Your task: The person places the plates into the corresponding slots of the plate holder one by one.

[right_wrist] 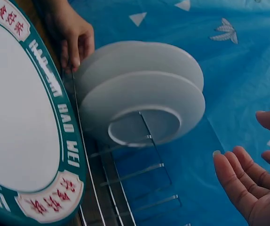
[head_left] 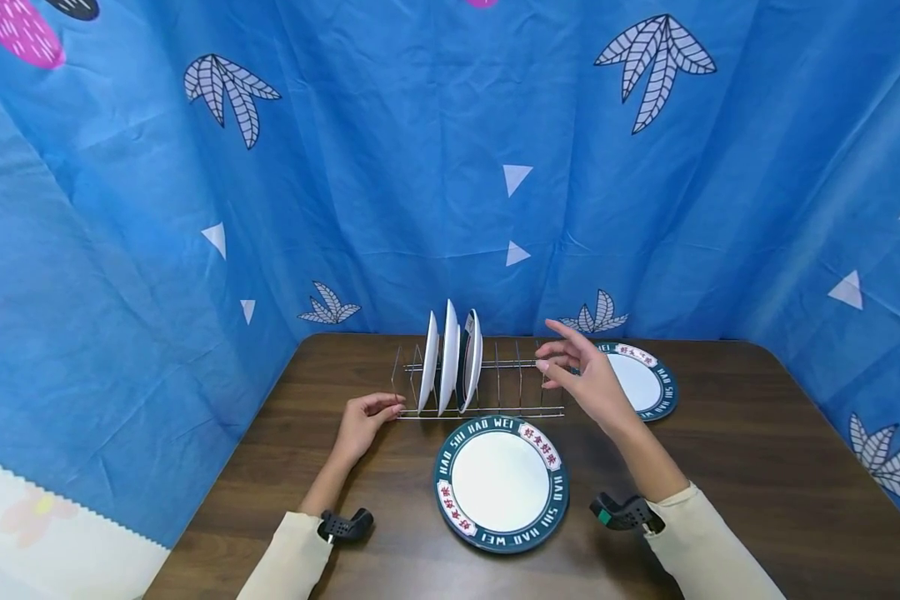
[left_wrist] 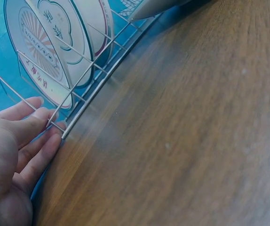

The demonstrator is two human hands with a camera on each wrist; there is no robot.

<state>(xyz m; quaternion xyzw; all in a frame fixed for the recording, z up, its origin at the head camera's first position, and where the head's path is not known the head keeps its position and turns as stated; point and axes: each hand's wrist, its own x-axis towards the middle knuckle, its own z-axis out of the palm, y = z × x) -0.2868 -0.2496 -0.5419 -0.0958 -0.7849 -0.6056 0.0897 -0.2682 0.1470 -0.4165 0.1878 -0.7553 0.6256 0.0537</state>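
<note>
Three round white plates (head_left: 448, 358) stand in a silver wire rack (head_left: 528, 408) our left grip (head_left: 362, 425) pinches; our right grip (head_left: 588, 377) is loosely spread.

Before me I see a dark brown table (head_left: 735, 467) with wood grain and rounded far corners. Directly on it stands a metal wire plate rack (head_left: 510, 408). A green-rimmed plate (head_left: 501, 485) lies just in front of this rack; a second such plate (head_left: 640, 383) lies farther, to my right.
</note>
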